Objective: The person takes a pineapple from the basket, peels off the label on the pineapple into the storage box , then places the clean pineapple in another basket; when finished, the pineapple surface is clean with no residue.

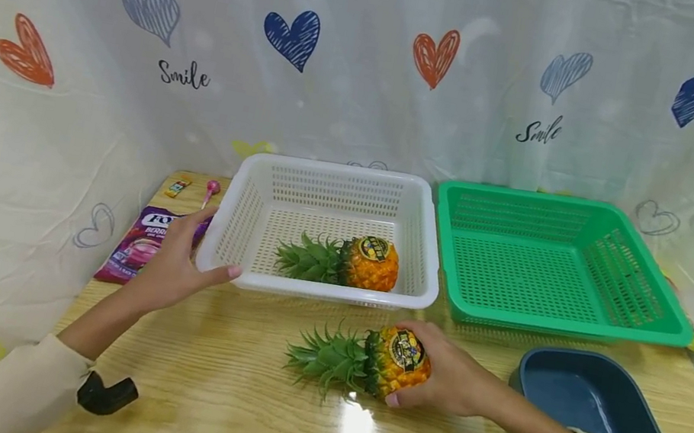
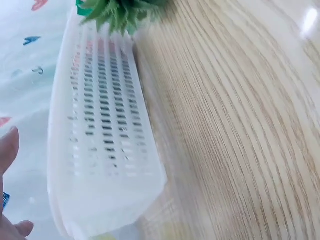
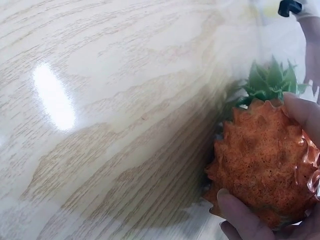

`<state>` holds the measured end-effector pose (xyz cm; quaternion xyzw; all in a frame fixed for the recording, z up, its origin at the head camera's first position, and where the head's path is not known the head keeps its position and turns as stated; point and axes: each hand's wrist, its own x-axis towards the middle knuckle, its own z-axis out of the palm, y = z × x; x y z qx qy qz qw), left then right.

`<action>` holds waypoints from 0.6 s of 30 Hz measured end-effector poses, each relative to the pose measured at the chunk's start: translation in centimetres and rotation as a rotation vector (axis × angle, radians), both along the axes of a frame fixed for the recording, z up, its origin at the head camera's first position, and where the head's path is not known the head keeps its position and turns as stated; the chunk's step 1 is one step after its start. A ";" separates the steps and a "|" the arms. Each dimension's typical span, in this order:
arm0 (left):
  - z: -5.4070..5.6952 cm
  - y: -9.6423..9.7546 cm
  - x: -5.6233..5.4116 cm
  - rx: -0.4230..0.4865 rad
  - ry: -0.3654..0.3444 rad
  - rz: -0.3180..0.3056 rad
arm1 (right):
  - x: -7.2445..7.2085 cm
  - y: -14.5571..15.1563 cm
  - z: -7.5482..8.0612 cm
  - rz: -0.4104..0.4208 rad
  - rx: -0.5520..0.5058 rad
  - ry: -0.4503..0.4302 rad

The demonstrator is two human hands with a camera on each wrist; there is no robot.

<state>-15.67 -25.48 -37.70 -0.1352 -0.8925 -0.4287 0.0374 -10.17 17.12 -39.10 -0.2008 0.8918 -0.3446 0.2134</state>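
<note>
My right hand (image 1: pixel 447 377) grips a small pineapple (image 1: pixel 385 374) by its orange body, thumb on the near side and fingers over the far side. Its green leaf crown (image 1: pixel 328 360) points left, and a round black-and-yellow label shows on top. In the right wrist view, fingers surround the fruit's spiky base (image 3: pixel 265 165). My left hand (image 1: pixel 173 271) is spread at the near left corner of a white plastic basket (image 1: pixel 320 290), the thumb stretched along its front rim. Inside that basket a second pineapple (image 1: pixel 372 271) lies on its side, crown to the left.
A green basket (image 1: pixel 572 325) stands right of the white one, with a dark blue tub (image 1: pixel 585 406) in front of it. At left lie a purple candy bag (image 1: pixel 138 253), a pink lollipop (image 1: pixel 213 187) and a small yellow-wrapped sweet (image 1: pixel 177 188). A printed curtain hangs behind.
</note>
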 end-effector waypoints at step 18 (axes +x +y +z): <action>1.4 5.2 4.9 0.095 -0.018 -0.183 | 0.0 0.0 -0.2 0.000 -0.019 0.018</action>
